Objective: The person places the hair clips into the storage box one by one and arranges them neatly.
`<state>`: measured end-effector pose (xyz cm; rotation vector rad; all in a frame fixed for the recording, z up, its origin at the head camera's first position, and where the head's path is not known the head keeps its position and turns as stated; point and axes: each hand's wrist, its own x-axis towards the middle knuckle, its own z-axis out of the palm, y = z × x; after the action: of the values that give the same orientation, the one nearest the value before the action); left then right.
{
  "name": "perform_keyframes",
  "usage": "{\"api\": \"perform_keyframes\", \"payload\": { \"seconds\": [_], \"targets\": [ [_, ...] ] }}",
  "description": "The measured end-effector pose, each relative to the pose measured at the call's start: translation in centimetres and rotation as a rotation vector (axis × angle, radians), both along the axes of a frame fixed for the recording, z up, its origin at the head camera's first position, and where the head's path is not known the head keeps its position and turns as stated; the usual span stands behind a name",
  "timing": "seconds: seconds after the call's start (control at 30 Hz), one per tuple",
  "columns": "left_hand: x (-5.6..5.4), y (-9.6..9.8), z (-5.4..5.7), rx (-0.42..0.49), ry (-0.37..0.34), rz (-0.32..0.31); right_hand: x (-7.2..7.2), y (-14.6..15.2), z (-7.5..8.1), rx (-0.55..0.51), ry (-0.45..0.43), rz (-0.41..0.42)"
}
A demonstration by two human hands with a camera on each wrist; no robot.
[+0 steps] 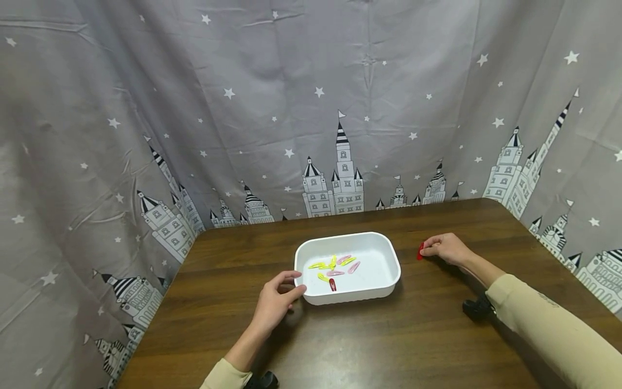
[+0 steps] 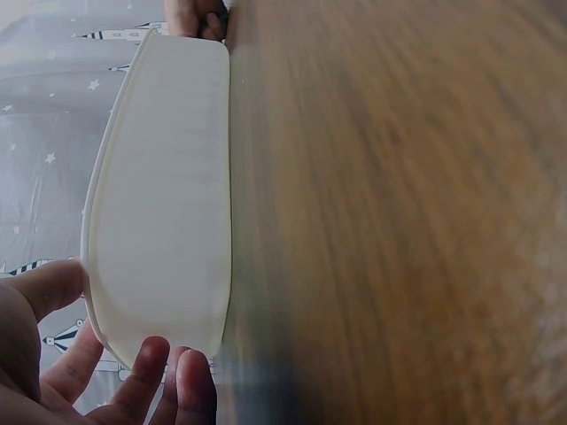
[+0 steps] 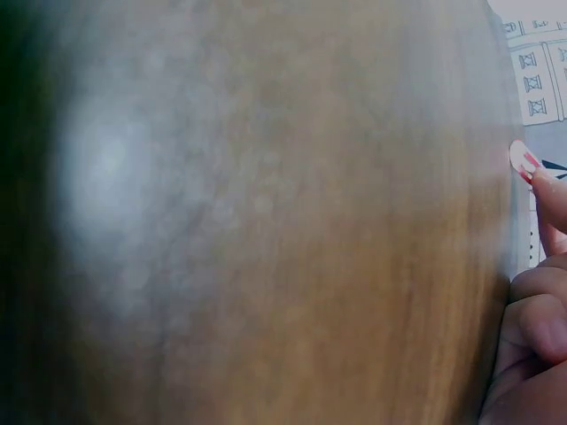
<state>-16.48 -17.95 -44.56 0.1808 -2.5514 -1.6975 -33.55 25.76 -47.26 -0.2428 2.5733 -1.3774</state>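
A white plastic tray (image 1: pixel 355 295) with low walls stands on the wooden table. My left hand (image 1: pixel 274 302) grips its near left corner, the thumb at the rim and other fingers against the outer wall, seen closely in the left wrist view. Inside the tray lie several snap hair clips: yellow clips (image 1: pixel 317 265), pink clips (image 1: pixel 354 267) and one red clip (image 1: pixel 332 284). To the right of the tray, my right hand (image 1: pixel 449 249) pinches a red hair clip (image 1: pixel 420 252) between thumb and fingertips, close over the table. That clip's tip (image 3: pixel 524 158) shows at the right wrist view's edge.
The dark brown table (image 1: pixel 369 346) carries the tray near its far half. Behind it hangs a grey curtain (image 1: pixel 262 119) printed with white stars and castles, meeting the table's back edge. A black wrist device (image 1: pixel 478 308) sits under the right forearm.
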Motion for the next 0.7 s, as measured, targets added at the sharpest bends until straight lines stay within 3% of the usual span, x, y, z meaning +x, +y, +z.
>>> {"api": "perform_keyframes", "payload": {
  "seconds": [0.33, 0.7],
  "targets": [
    [-0.03, 0.00, 0.06, 0.005, -0.005, 0.006, 0.13, 0.02, 0.52, -0.015, -0.088, -0.008],
    [0.00, -0.06, -0.01, 0.002, -0.008, 0.003, 0.19, 0.22, 0.79, -0.045, -0.107, 0.017]
  ]
}}
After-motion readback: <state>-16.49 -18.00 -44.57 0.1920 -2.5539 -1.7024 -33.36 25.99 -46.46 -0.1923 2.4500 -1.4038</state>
